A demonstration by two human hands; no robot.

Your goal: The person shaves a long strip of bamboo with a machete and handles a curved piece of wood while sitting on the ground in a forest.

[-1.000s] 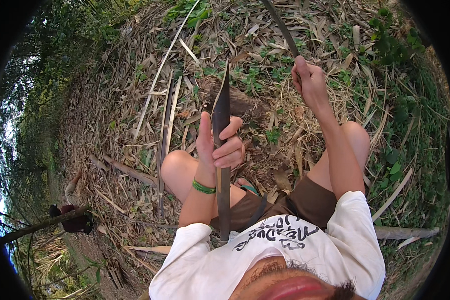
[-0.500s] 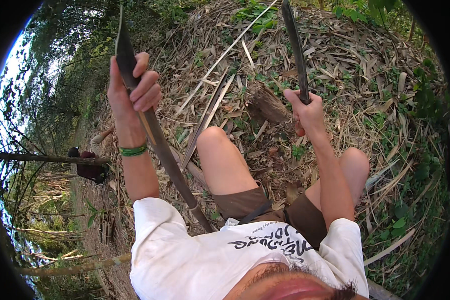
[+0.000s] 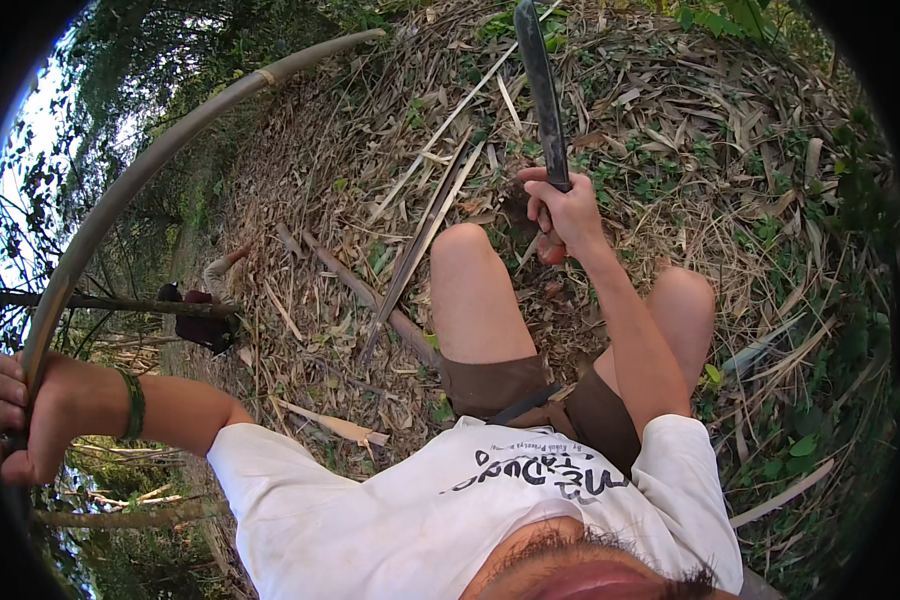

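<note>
Left hand [image 3: 42, 415] closed round one long pole [image 3: 130, 184], right hand [image 3: 567, 215] round one machete [image 3: 543, 100]

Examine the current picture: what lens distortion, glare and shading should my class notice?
In the head view, black fisheye borders frame the scene; the long pole bows strongly, probably lens bending; the left fingers sit beside the dark rim; in the same view, sky at far left is glaringly pale, while the leaf litter lies in soft, even light.

Ground [image 3: 690, 225] littered with dry leaves [image 3: 660, 100], green plants [image 3: 802, 448] along its right edge. Trees [image 3: 215, 45] at its left edge, another person [image 3: 205, 328] near them.
</note>
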